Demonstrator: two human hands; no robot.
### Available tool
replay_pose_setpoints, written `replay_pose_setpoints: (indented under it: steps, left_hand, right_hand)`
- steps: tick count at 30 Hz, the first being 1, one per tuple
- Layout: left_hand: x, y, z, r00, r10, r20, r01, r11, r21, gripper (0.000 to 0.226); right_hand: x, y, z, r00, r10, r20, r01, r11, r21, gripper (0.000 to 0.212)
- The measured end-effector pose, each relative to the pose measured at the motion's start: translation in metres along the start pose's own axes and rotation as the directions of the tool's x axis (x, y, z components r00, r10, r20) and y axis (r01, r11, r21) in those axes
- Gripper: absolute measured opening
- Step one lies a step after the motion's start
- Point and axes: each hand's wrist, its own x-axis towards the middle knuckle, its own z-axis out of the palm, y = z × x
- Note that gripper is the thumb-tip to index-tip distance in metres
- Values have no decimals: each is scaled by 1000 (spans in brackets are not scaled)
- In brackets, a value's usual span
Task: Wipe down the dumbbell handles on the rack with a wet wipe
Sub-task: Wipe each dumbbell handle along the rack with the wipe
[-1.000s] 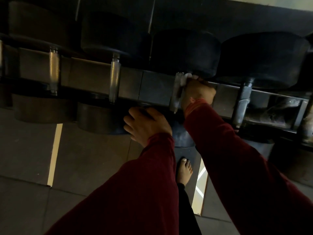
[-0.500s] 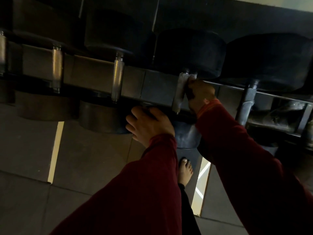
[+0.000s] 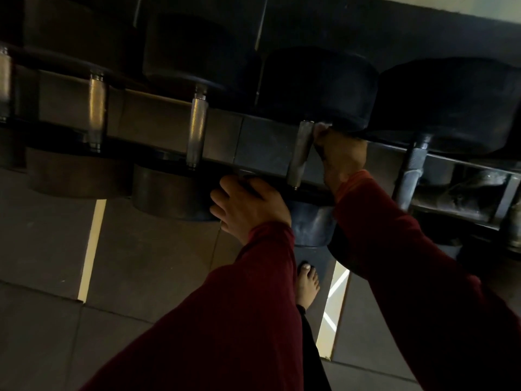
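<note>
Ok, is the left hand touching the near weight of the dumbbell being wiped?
Touching. The head view shows the left hand resting on the near weight, fingers curled over its top edge beside the handle.

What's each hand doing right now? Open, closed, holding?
Left hand: fingers curled over the front edge of the rack, gripping it.
Right hand: against the dumbbell handle, pale wet wipe showing at its fingertips; grip itself cannot be told.
</note>
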Motion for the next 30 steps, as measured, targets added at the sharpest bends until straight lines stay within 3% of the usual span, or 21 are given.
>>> replay_pose_setpoints:
  steps: [3,6,9,14,16,19,22,24,26,27,28,29,30]
  left_hand:
    - [0,-1,0,1000,-4,7,4,1000,-1,28]
    - [1,0,0,1000,-9,14,9,1000,-3,28]
    - [0,0,0,1000,-8,11,8,1000,1,28]
    - [0,0,0,1000,-5,7,5,1000,-9,30]
    - [0,0,0,1000,-2,-2,2,1000,-9,34]
    - [0,1,0,1000,-5,-10,5,1000,-10,40]
    - [0,1,0,1000,-4,-9,4,1000,-12,40]
    - [0,0,-1,1000,1,-7,-1,1000,-9,39]
    - [0,0,0,1000,5,-5,-5,1000,-8,39]
    - [0,0,0,1000,5,-8,-5,1000,-9,40]
    - [1,0,0,1000,5,-11,-6,1000,-10,41]
    - [0,0,0,1000,8,-13,-8,1000,-12,41]
    - [0,0,0,1000,13,-12,-13,1000,-13,40]
  right_hand:
    - [-16,2,1,926,-331,-180,298,936,-184,15]
    - [-28,8,2,754,-647,-112,567,727,-388,12]
    - [-25,9,1,627,-779,-3,679,548,-488,12]
    - [-20,17,-3,470,-860,199,791,310,-527,17]
    - [-10,22,1,416,-842,344,829,194,-525,17]
    - [-2,24,13,479,-696,535,807,109,-580,23]
    - [-2,23,15,506,-642,577,787,70,-612,22]
    - [-5,23,4,438,-695,570,846,104,-523,22]
    - [-15,18,-14,472,-787,397,868,337,-364,18]
    - [-21,16,-23,550,-784,288,833,485,-267,14]
    - [-27,18,-28,673,-712,200,738,628,-245,11]
    - [-30,21,-30,804,-582,126,595,776,-209,8]
    - [-30,21,-29,934,-351,70,357,927,-117,6]
